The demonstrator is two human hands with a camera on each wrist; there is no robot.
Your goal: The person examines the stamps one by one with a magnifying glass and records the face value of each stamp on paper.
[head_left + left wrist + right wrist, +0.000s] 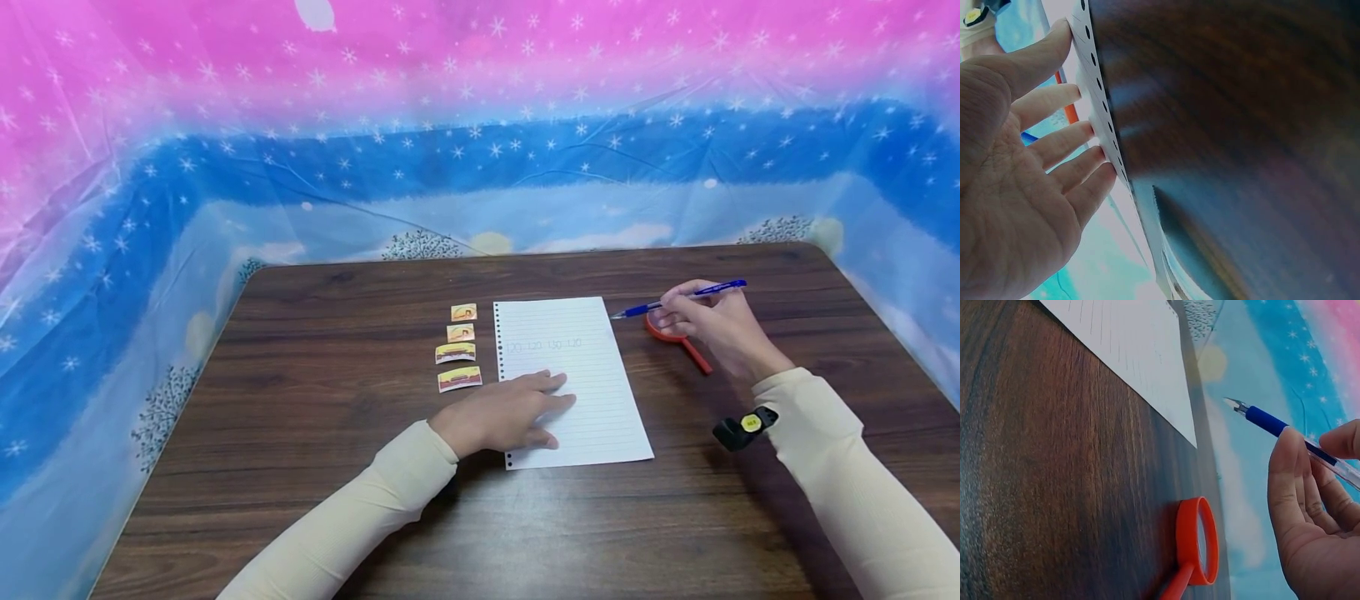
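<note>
A lined sheet of paper (573,321) with punched holes down its left side lies on the table, bearing a handwritten row of numbers. My left hand (517,412) rests on its lower left part, fingers spread; in the left wrist view the fingertips touch the sheet near the holes. My right hand (723,325) pinches a blue pen (641,310), its tip pointing left by the sheet's right edge. In the right wrist view the pen's tip is above the tabletop. Under the right hand lies a red magnifying glass (1196,540), partly covered in the head view.
Several small stamps stand in a column left of the sheet: two orange ones (463,312) above, two red and yellow ones (459,379) below. The dark wood table (322,367) is bordered by a pink and blue snowflake cloth (420,158).
</note>
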